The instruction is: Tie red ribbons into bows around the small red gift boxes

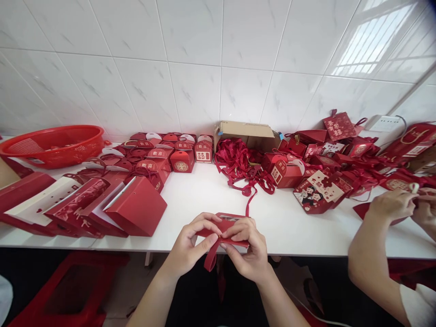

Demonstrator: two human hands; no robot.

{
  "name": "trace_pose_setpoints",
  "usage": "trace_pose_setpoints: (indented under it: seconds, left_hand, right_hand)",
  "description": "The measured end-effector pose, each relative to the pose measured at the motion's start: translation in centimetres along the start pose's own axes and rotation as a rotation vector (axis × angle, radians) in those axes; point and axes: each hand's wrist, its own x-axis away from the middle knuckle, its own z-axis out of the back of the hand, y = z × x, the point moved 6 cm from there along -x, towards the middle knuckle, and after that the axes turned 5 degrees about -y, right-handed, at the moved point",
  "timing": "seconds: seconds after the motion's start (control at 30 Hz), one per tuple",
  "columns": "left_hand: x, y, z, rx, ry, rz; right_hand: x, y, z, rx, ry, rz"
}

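Close to the table's front edge I have a red paper gift box (232,219), partly covered by my fingers. My left hand (194,243) is closed, its thumb and forefinger pinching a red ribbon (211,260) at the box's near edge. A loop of that ribbon hangs down below the fingertips. My right hand (248,249) is closed too, fingertips meeting the left ones at the ribbon, with its palm side against the box. The exact crossing of the ribbon is hidden by the fingers. Behind the box, a ribbon strand (251,203) leads up to a tangled pile of red ribbons (235,159).
Finished-looking red boxes (184,159) and open red bags (136,206) stand left, by a red plastic basket (81,145). A cardboard box (247,129) lies behind the ribbons. More red boxes (320,193) crowd the right, where another person's hands (391,204) work.
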Motion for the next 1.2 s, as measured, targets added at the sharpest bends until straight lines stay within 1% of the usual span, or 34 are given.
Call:
trace_pose_setpoints:
  seconds: [0.13, 0.27, 0.37, 0.5, 0.57, 0.67, 0.73, 0.8, 0.87, 0.93, 1.03, 1.1, 1.2]
  left_hand:
    - [0.3, -0.3, 0.1, 0.058, -0.018, -0.021]
    - [0.5, -0.9, 0.1, 0.145, -0.047, -0.013]
    - [0.5, -1.1, 0.1, 0.177, -0.097, -0.013]
    - [0.5, -0.6, 0.1, 0.131, -0.219, -0.061]
    - [0.4, -0.5, 0.1, 0.057, -0.238, -0.088]
    - [0.3, -0.4, 0.2, -0.042, -0.191, -0.16]
    - [0.5, -0.3, 0.4, -0.097, -0.138, -0.219]
    - [0.7, 0.1, 0.5, -0.18, -0.071, -0.284]
    - [1.1, 0.9, 0.7, -0.292, -0.017, -0.35]
    - [1.4, 1.7, 0.6, -0.408, 0.013, -0.416]
    - [1.8, 2.9, 0.4, -0.562, 0.023, -0.474]
    - [1.9, 3.4, 0.3, -0.663, 0.033, -0.486]
    - [2.0, 3.8, 0.3, -0.773, 0.06, -0.487]
  right_hand:
    - [0.0, -0.1, -0.1, -0.038, -0.012, 0.011]
    - [0.3, -0.4, -0.2, -0.005, -0.037, 0.051]
    - [0.5, -0.5, -0.2, 0.024, -0.057, 0.075]
    - [0.6, -0.6, -0.3, 0.044, -0.077, 0.088]
    - [0.6, -0.8, -0.4, 0.029, -0.066, 0.095]
    - [0.6, -1.1, -0.4, -0.037, -0.015, 0.08]
    - [0.6, -1.1, -0.4, -0.095, 0.018, 0.053]
    - [0.5, -1.0, -0.2, -0.144, 0.019, 0.014]
    - [0.2, -0.9, 0.0, -0.151, -0.036, -0.026]
    - [0.0, -1.0, 0.1, -0.099, -0.136, -0.043]
    - [-0.2, -1.5, 0.2, 0.036, -0.273, 0.006]
    - [-0.2, -1.7, 0.2, 0.097, -0.299, 0.041]
    - [0.0, -1.9, 0.1, 0.124, -0.272, 0.067]
